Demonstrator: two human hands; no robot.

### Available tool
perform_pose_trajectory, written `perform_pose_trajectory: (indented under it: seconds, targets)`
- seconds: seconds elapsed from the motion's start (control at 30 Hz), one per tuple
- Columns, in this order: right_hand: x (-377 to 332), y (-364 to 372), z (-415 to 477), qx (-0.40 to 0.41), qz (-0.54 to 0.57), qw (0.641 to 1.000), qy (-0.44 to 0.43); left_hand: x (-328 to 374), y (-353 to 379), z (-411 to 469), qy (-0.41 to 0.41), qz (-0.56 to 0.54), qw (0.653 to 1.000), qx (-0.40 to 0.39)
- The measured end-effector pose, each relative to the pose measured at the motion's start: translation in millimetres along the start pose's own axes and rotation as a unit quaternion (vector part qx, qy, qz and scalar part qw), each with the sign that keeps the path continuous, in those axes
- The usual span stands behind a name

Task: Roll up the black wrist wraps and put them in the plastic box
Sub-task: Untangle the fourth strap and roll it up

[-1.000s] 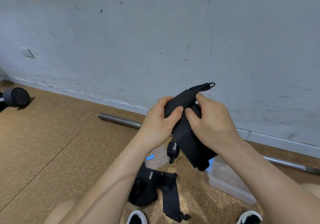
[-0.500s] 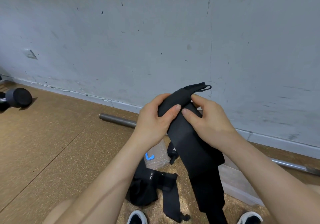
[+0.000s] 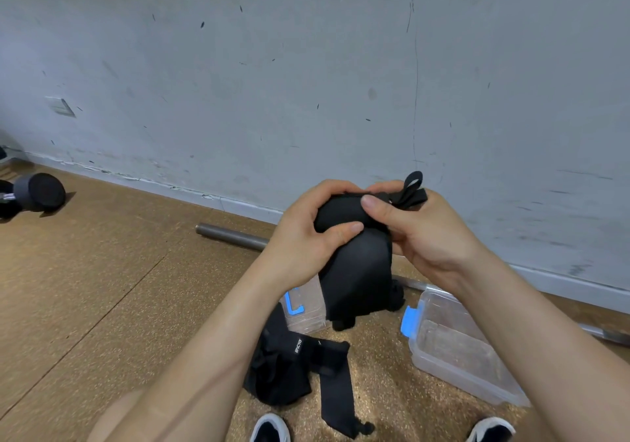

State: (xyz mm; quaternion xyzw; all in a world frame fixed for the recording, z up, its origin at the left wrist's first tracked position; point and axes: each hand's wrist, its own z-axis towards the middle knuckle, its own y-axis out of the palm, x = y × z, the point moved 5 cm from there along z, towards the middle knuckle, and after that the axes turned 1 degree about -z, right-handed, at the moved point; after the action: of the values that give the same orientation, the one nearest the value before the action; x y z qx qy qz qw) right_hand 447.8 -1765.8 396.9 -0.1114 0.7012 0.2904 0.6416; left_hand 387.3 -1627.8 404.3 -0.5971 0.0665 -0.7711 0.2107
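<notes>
Both hands are up mid-frame, forearms converging. The left hand (image 3: 303,240) curls over the rolled top of the wrist wrap (image 3: 358,267), thumb pressed across its front. The right hand (image 3: 429,233) pinches the same roll from the other side, thumb on top, next to the thumb loop (image 3: 413,185).

The wrap is black, upper part rolled tight, tail hanging loose above the floor (image 3: 102,288).

Count:
- Wraps plainly seen: 2. One is held. The second wrap (image 3: 300,366) lies unrolled on the floor by the left forearm.
- Plastic box (image 3: 456,373): 1, clear with a blue clip, open, on the floor under the right forearm.
- Clear lid (image 3: 306,308): 1, behind the held wrap.
</notes>
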Motion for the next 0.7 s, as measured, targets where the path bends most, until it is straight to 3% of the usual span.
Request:
perform_pose_trajectory:
  seconds: [0.1,0.17,0.43,0.6,0.7]
  targets:
    - [-2.3,-3.5,1.8,0.013,0.017,0.999,-0.024,-5.4,3.7,-2.3,-0.092,-0.124,0.988,-0.021]
    - [-1.7,-4.6,1.7,0.012,0.012,0.999,-0.030,-7.5,3.6,-2.9,-0.127,-0.133,0.983,-0.009]
    - [-0.7,-1.5,0.0,0.029,0.004,0.998,-0.051,-9.4,15.9,-6.6,-0.139,-0.217,0.964,0.060]
    - [-1.9,-2.4,-1.1,-0.041,-0.010,0.998,0.039,-4.6,15.2,-5.8,-0.102,-0.198,0.972,0.070]
    - [-2.5,-8.2,1.0,-0.042,-0.039,0.998,0.039,-5.1,16.3,-6.3,-0.089,-0.184,0.977,0.064]
